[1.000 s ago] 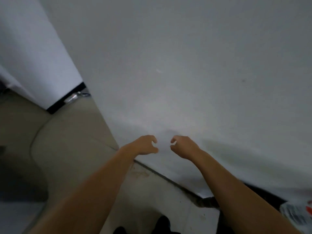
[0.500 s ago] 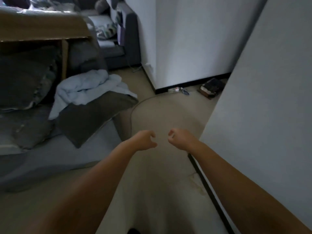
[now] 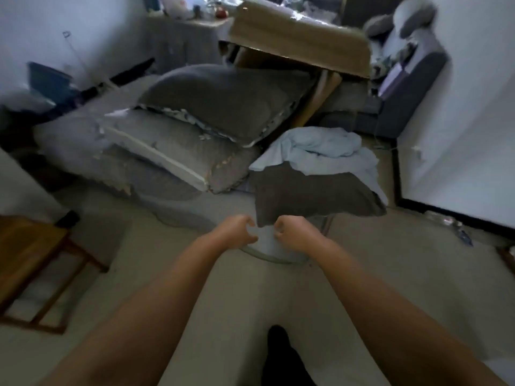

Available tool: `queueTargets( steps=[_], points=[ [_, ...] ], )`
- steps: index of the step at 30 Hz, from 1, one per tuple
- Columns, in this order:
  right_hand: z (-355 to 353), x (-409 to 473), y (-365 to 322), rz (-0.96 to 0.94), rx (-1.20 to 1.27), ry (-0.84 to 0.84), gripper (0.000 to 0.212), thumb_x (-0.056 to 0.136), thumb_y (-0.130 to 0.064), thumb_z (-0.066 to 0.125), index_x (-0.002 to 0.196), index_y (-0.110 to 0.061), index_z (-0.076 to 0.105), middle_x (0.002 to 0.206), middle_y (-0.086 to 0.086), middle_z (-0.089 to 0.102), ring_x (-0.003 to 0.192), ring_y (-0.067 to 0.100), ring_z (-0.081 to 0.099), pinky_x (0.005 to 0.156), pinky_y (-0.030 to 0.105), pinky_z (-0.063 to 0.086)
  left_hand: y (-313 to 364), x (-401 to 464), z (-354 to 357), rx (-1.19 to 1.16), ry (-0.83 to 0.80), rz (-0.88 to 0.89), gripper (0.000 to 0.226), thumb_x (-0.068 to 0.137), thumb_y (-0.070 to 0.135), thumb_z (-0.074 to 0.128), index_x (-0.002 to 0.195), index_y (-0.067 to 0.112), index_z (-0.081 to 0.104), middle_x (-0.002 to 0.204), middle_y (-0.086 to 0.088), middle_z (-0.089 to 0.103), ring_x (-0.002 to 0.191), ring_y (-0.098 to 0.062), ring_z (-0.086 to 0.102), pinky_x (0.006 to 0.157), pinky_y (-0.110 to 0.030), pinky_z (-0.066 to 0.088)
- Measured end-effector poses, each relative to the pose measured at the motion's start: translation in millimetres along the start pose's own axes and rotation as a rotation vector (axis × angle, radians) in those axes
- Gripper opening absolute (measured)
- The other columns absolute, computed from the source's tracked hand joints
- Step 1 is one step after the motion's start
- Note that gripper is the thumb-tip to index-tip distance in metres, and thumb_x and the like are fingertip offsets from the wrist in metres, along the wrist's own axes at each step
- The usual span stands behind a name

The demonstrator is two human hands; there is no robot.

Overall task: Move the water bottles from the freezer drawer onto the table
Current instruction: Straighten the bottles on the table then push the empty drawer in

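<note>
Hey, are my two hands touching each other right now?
Apart. The head view shows a gap of pale cloth between the left hand and the right hand; both are loosely curled and empty.

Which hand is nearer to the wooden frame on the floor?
Left. The left hand is nearer the wooden frame, which lies far to its left; the right hand is farther.
</note>
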State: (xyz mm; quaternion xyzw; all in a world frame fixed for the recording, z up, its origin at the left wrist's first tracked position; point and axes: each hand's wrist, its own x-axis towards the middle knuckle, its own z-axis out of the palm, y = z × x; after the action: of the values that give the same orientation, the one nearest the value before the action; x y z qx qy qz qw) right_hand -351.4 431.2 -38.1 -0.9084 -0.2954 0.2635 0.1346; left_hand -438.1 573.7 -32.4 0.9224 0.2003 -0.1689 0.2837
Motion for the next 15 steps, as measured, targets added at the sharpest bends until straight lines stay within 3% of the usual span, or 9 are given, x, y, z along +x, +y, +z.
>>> queueTargets(
  steps=[3, 5, 6, 8, 10, 15],
  points=[
    [3.1, 47.3, -53.7, -0.127, -0.070, -0.084, 0.020, 0.092, -0.025, 0.049, 0.098, -0.014, 0.065, 0.106, 0.007, 0.064, 0.096, 0.027, 0.061, 0.078, 0.034, 0.050, -53.6, 0.3, -26.8, -0.058, 0.076, -0.125, 0.042, 0.087, 0.027, 0.062, 0.125, 0.008, 0.056, 0.128, -0.012, 0.059, 0.115, -0.026, 0.056, 0.090, -0.029, 0.044],
    [4.9, 81.8, -98.5, -0.249, -0.160, -0.137, 0.022, 0.092, -0.022, 0.047, 0.073, -0.018, 0.057, 0.086, 0.005, 0.060, 0.087, 0.026, 0.059, 0.070, 0.032, 0.046, -89.9, -2.2, -49.2, -0.109, 0.145, -0.222, 0.039, 0.087, 0.023, 0.061, 0.122, 0.005, 0.058, 0.123, -0.014, 0.063, 0.112, -0.027, 0.059, 0.086, -0.029, 0.045],
    [4.5, 95.2, -118.9, -0.303, -0.205, -0.164, 0.026, 0.094, -0.021, 0.046, 0.069, -0.019, 0.054, 0.082, 0.005, 0.057, 0.086, 0.026, 0.058, 0.070, 0.032, 0.045, -103.1, -3.9, -60.4, -0.140, 0.180, -0.259, 0.038, 0.088, 0.021, 0.061, 0.122, 0.004, 0.058, 0.122, -0.014, 0.064, 0.111, -0.027, 0.059, 0.084, -0.029, 0.044],
    [4.2, 121.8, -158.7, -0.403, -0.290, -0.217, 0.025, 0.097, -0.019, 0.043, 0.092, -0.011, 0.066, 0.097, 0.009, 0.064, 0.097, 0.029, 0.061, 0.080, 0.036, 0.051, -129.6, -6.4, -81.0, -0.205, 0.243, -0.349, 0.037, 0.090, 0.019, 0.059, 0.123, 0.003, 0.058, 0.121, -0.015, 0.063, 0.112, -0.027, 0.058, 0.084, -0.028, 0.042],
    [8.9, 149.7, -200.6, -0.501, -0.348, -0.251, 0.029, 0.098, -0.019, 0.044, 0.116, -0.008, 0.064, 0.118, 0.011, 0.063, 0.107, 0.031, 0.060, 0.092, 0.040, 0.051, -159.9, -11.3, -97.4, -0.281, 0.283, -0.468, 0.040, 0.090, 0.021, 0.058, 0.126, 0.004, 0.055, 0.125, -0.016, 0.060, 0.115, -0.028, 0.057, 0.087, -0.028, 0.044],
    [31.5, 193.9, -280.7, -0.705, -0.451, -0.336, 0.032, 0.097, -0.025, 0.048, 0.122, -0.011, 0.062, 0.126, 0.008, 0.061, 0.114, 0.027, 0.058, 0.094, 0.035, 0.049, -220.0, -31.5, -116.7, -0.414, 0.408, -0.669, 0.047, 0.091, 0.031, 0.058, 0.133, 0.011, 0.050, 0.134, -0.009, 0.054, 0.121, -0.024, 0.053, 0.096, -0.030, 0.043]
  ],
)
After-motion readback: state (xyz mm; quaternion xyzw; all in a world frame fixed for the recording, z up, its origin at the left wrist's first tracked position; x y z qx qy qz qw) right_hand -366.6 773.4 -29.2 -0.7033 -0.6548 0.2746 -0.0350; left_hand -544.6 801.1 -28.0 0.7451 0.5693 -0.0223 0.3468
